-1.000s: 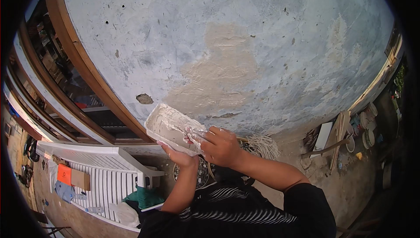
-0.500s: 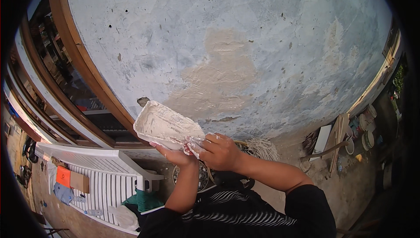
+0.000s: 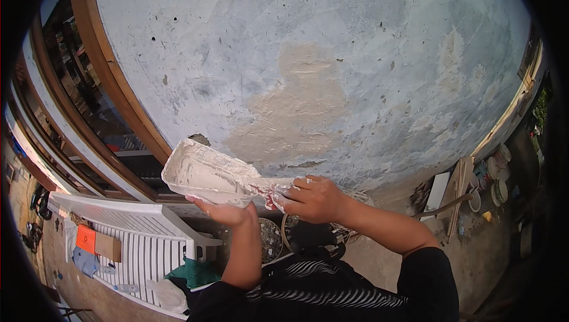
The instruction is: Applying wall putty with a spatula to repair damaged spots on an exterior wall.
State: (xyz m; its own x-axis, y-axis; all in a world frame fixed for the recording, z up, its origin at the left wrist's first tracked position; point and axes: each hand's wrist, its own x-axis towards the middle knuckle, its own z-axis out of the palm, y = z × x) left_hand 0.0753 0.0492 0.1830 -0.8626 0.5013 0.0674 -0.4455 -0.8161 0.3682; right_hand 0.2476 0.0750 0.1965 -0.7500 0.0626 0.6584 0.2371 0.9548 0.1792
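While two bare hands are at work near the centre of the frame, one rectangular tray (image 3: 208, 196) rests in the left hand (image 3: 228, 212), just left of centre. That left hand grasps the tray from below, palm up; the tray is trough-shaped, with raised walls crusted in pale plaster (image 3: 198, 171) that looks creamy and streaked inside. The right hand (image 3: 314, 199) is clenched around one tool (image 3: 277, 183) at the tray's right end, so thickly caked that its exact shape is hard to tell; a bit of red shows between the fingers, which are smeared white. Behind them, one wall (image 3: 403, 79) of chipped, blue-grey paint fills the upper middle, bearing one large beige patch (image 3: 302, 106) with a ridged, irregular outline and, beyond the tray's far edge, one ragged hole (image 3: 200, 139). A brown wooden frame (image 3: 115, 67) curves down the upper left. At lower left stands one white slatted seat (image 3: 142, 257) carrying two boxes, one orange (image 3: 86, 238) and one brown (image 3: 109, 247), plus one crumpled green cloth (image 3: 195, 273). Several round buckets (image 3: 499, 192), too crowded to count surely, cluster at the right edge.
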